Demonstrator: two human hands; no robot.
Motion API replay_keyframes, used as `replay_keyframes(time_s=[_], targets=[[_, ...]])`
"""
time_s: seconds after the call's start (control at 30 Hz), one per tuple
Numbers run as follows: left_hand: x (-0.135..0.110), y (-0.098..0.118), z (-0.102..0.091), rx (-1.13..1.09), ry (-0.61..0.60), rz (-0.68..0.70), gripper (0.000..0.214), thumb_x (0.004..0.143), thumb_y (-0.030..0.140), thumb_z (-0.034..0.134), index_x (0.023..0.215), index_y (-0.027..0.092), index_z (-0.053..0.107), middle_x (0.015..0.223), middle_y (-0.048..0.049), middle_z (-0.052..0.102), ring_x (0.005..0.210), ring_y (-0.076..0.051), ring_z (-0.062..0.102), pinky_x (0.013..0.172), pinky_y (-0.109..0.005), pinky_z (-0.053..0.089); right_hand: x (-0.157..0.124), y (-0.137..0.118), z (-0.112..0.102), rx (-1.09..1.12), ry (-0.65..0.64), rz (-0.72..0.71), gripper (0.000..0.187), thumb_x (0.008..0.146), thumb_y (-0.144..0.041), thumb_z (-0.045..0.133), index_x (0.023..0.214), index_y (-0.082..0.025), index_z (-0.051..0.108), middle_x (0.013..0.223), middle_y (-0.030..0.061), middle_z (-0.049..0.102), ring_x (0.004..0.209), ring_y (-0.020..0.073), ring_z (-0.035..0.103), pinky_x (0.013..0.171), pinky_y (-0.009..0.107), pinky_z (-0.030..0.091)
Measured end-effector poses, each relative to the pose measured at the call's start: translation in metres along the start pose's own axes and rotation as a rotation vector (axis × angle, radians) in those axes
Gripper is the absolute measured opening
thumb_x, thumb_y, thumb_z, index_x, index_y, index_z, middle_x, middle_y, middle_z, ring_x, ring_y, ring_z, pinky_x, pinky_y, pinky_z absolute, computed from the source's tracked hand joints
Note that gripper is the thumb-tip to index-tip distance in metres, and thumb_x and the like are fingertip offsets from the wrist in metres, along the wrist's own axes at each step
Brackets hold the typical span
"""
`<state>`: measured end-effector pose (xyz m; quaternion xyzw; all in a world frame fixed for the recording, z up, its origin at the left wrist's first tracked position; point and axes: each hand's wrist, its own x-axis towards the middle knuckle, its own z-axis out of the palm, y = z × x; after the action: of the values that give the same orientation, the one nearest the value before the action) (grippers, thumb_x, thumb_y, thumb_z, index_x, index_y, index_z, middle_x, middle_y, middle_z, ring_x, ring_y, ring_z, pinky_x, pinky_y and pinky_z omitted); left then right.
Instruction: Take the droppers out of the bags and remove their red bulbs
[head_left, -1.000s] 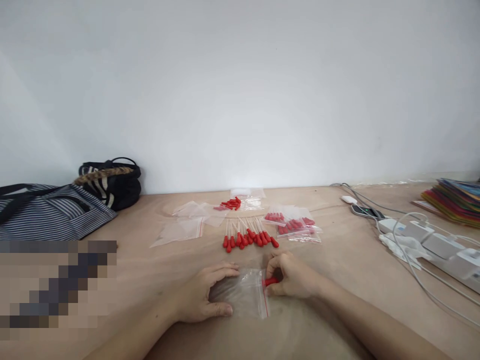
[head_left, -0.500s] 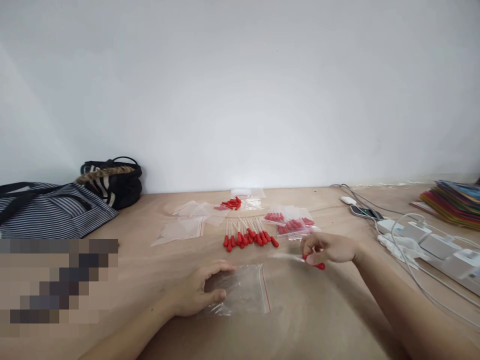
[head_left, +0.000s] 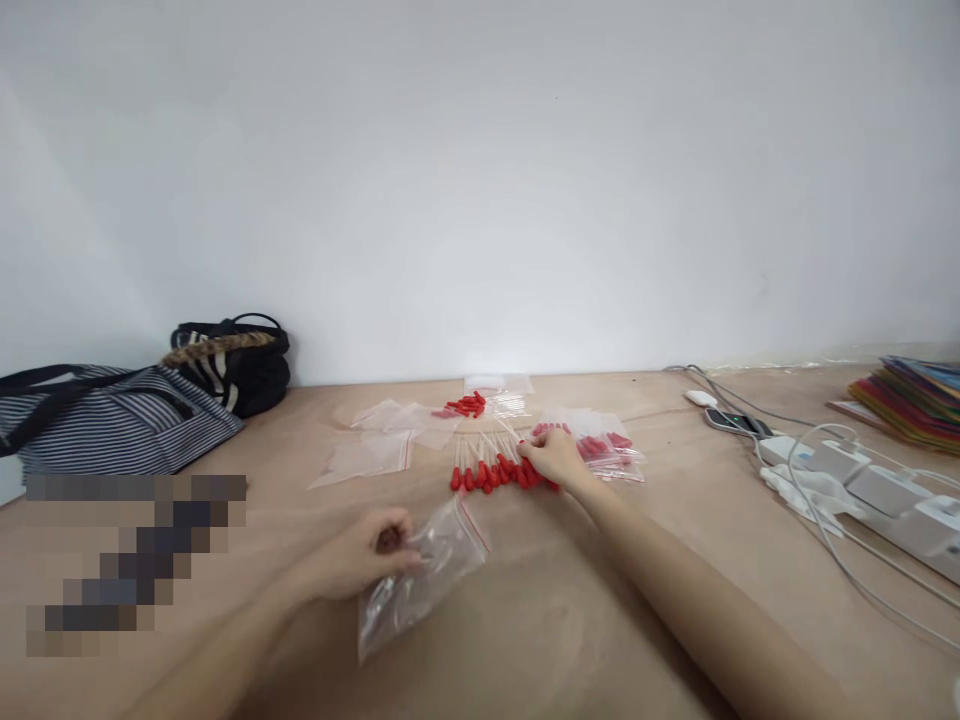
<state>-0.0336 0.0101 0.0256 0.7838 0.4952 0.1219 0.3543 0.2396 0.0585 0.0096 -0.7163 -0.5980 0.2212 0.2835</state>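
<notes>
My left hand (head_left: 373, 552) is closed on a clear zip-lock bag (head_left: 431, 568), pinched between thumb and fingers and tilted up, its red-striped edge towards the pile. Past it lies a row of droppers (head_left: 487, 472) with red rubber bulbs towards me and pale, thin stems pointing away. At the right end of this row, my right hand (head_left: 555, 460) closes its fingertips on a dropper's red bulb (head_left: 525, 449). The hand partly hides the neighbouring bulbs and the filled bags behind.
Filled zip-lock bags (head_left: 606, 448) lie right of the row, flat bags (head_left: 367, 455) to its left. Loose red bulbs (head_left: 469, 404) sit behind. A power strip (head_left: 877, 485) with chargers and cables stands at right, near coloured sheets (head_left: 911, 400). A striped bag (head_left: 127, 420) stands at left.
My right hand has moved left and forward to the dropper row. My left hand has taken hold of the clear bag, which lay flat before, and tilted it up to the left.
</notes>
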Motion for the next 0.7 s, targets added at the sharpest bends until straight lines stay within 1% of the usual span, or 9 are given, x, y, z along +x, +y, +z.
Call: replay_keyframes(time_s=[0.07, 0.2, 0.27, 0.33, 0.4, 0.47, 0.53, 0.6, 0.7], targets=[[-0.001, -0.005, -0.018, -0.025, 0.097, -0.034, 0.04, 0.064, 0.057, 0.056, 0.065, 0.018, 0.045, 0.057, 0.0058, 0.043, 0.055, -0.012, 0.043, 0.052, -0.021, 0.033, 0.004, -0.005, 0.008, -0.075, 0.03, 0.025, 0.026, 0.069, -0.033, 0.051, 0.051, -0.016, 0.057, 0.056, 0.0042, 0.058, 0.061, 0.0173, 0.057, 0.056, 0.025, 0.038], [0.01, -0.033, -0.052, 0.048, 0.435, -0.098, 0.046, 0.062, 0.063, 0.055, 0.068, 0.018, 0.046, 0.058, 0.0054, 0.045, 0.058, -0.014, 0.047, 0.054, -0.022, 0.035, 0.003, -0.011, 0.015, -0.209, 0.08, 0.036, 0.024, 0.07, -0.033, 0.052, 0.065, -0.013, 0.065, 0.078, 0.0133, 0.064, 0.081, 0.025, 0.059, 0.066, 0.032, 0.041], [0.018, -0.05, -0.065, 0.117, 0.5, -0.142, 0.045, 0.062, 0.061, 0.055, 0.07, 0.018, 0.047, 0.061, 0.0045, 0.049, 0.063, -0.016, 0.051, 0.057, -0.023, 0.038, 0.0, -0.014, 0.016, -0.264, 0.094, 0.014, 0.027, 0.072, -0.035, 0.051, 0.072, -0.012, 0.066, 0.088, 0.0161, 0.064, 0.091, 0.0281, 0.057, 0.073, 0.036, 0.041], [0.026, -0.063, -0.074, 0.229, 0.519, -0.171, 0.043, 0.064, 0.058, 0.056, 0.073, 0.017, 0.049, 0.065, 0.0037, 0.054, 0.068, -0.018, 0.055, 0.061, -0.025, 0.041, -0.003, -0.016, 0.016, -0.308, 0.104, -0.013, 0.03, 0.073, -0.038, 0.051, 0.078, -0.012, 0.066, 0.097, 0.0176, 0.062, 0.099, 0.03, 0.053, 0.079, 0.04, 0.038], [0.032, -0.069, -0.08, 0.312, 0.532, -0.172, 0.04, 0.066, 0.052, 0.058, 0.082, 0.015, 0.052, 0.078, 0.0006, 0.06, 0.078, -0.022, 0.057, 0.069, -0.03, 0.044, -0.005, -0.017, 0.016, -0.34, 0.112, -0.033, 0.034, 0.075, -0.041, 0.051, 0.082, -0.012, 0.066, 0.102, 0.0182, 0.06, 0.102, 0.0309, 0.051, 0.083, 0.042, 0.036], [0.035, -0.068, -0.082, 0.387, 0.573, -0.185, 0.039, 0.068, 0.045, 0.059, 0.094, 0.016, 0.054, 0.099, -0.0065, 0.06, 0.096, -0.031, 0.054, 0.08, -0.041, 0.042, -0.007, -0.018, 0.016, -0.371, 0.117, -0.058, 0.041, 0.077, -0.047, 0.049, 0.084, -0.011, 0.066, 0.104, 0.0186, 0.059, 0.103, 0.0316, 0.05, 0.085, 0.044, 0.034], [0.039, -0.064, -0.077, 0.481, 0.617, -0.201, 0.037, 0.073, 0.042, 0.054, 0.101, 0.018, 0.056, 0.114, -0.0117, 0.055, 0.109, -0.037, 0.045, 0.086, -0.052, 0.036, -0.009, -0.018, 0.015, -0.391, 0.122, -0.079, 0.05, 0.079, -0.055, 0.043, 0.085, -0.01, 0.065, 0.103, 0.0188, 0.059, 0.102, 0.0322, 0.05, 0.085, 0.045, 0.033], [0.044, -0.06, -0.066, 0.542, 0.608, -0.173, 0.035, 0.081, 0.04, 0.043, 0.105, 0.019, 0.057, 0.117, -0.012, 0.054, 0.113, -0.035, 0.045, 0.09, -0.051, 0.035, -0.01, -0.016, 0.012, -0.389, 0.133, -0.086, 0.056, 0.081, -0.058, 0.036, 0.086, -0.01, 0.064, 0.102, 0.0181, 0.059, 0.099, 0.0315, 0.051, 0.084, 0.045, 0.032], [0.052, -0.058, -0.045, 0.58, 0.498, -0.172, 0.045, 0.087, 0.036, 0.028, 0.12, 0.016, 0.051, 0.125, -0.0122, 0.051, 0.118, -0.028, 0.044, 0.096, -0.041, 0.035, -0.008, -0.009, 0.002, -0.367, 0.172, -0.083, 0.053, 0.086, -0.054, 0.029, 0.084, -0.014, 0.064, 0.099, 0.014, 0.061, 0.096, 0.0269, 0.053, 0.084, 0.041, 0.032]])
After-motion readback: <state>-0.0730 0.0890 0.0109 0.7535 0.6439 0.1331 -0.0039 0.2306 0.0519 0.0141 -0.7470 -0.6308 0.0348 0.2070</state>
